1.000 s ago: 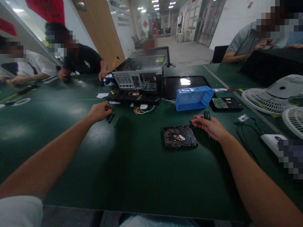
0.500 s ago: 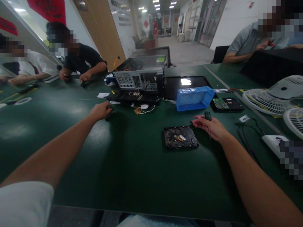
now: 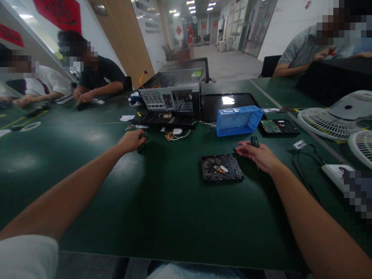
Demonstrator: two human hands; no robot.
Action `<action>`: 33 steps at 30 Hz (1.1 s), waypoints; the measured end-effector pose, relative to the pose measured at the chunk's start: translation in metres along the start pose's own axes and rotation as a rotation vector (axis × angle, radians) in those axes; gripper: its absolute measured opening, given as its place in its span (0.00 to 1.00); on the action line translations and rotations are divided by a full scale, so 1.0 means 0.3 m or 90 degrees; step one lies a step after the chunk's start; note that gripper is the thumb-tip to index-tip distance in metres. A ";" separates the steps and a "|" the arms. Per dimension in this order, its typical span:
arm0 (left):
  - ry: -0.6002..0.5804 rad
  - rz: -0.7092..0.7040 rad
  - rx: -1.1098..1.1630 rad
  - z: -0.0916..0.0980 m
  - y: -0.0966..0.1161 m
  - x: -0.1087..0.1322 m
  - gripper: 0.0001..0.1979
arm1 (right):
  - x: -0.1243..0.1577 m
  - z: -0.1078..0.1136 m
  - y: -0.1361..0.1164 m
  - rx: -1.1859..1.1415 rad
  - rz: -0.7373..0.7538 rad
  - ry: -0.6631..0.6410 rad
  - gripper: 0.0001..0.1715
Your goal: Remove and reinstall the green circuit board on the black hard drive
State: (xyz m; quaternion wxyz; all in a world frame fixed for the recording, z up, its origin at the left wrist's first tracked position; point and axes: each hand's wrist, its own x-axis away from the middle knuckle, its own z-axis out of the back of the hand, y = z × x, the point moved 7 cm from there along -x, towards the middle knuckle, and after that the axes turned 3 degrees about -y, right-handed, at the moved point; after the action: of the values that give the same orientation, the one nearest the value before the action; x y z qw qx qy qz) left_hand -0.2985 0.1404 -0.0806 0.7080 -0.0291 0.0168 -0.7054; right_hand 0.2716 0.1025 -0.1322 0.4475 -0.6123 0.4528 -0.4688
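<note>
My left hand (image 3: 131, 142) is closed on a small dark-green circuit board (image 3: 143, 144), just above the table; the fingers hide part of it. To the right, my right hand (image 3: 260, 155) grips a screwdriver (image 3: 254, 142) with a dark-green handle up and its thin shaft pointing down below the palm. Its other fingers reach left, close to the corner of a hard drive (image 3: 222, 169). That drive lies flat on the table with its dark underside up, and a small silver and golden part shows at its middle.
An opened computer case (image 3: 171, 97) stands at the back with a white cable (image 3: 186, 134) before it. Right of it are a black flat panel (image 3: 210, 102), a blue plastic bin (image 3: 240, 121), another drive with a green board (image 3: 279, 127), and fan parts (image 3: 322, 120). Other people sit around the table.
My left hand has moved right and slightly nearer with the circuit board. My right hand and the hard drive stay in place. A co-worker at the left has shifted their hands.
</note>
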 end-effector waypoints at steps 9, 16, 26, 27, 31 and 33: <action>0.020 -0.036 0.018 0.008 0.101 0.019 0.14 | 0.001 0.002 0.000 -0.002 -0.007 0.006 0.08; 0.025 -0.074 0.048 0.018 0.230 0.032 0.14 | -0.002 0.003 0.001 0.002 -0.001 0.002 0.08; 0.033 -0.153 0.072 0.052 0.430 0.062 0.12 | 0.001 0.003 0.001 0.003 -0.002 -0.001 0.08; 0.034 -0.161 0.077 0.056 0.446 0.068 0.12 | 0.001 0.003 0.000 0.004 -0.001 -0.001 0.09; 0.033 -0.192 0.093 0.068 0.511 0.090 0.11 | 0.000 0.005 0.003 0.003 -0.003 0.005 0.09; 0.031 -0.199 0.097 0.071 0.540 0.100 0.11 | -0.001 0.006 0.004 0.001 -0.003 0.007 0.09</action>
State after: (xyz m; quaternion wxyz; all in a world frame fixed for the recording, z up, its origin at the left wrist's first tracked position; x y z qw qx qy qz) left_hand -0.1353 0.1112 -0.0693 0.5892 0.0398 -0.0241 -0.8066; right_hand 0.2732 0.1027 -0.1336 0.4448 -0.6104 0.4532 -0.4735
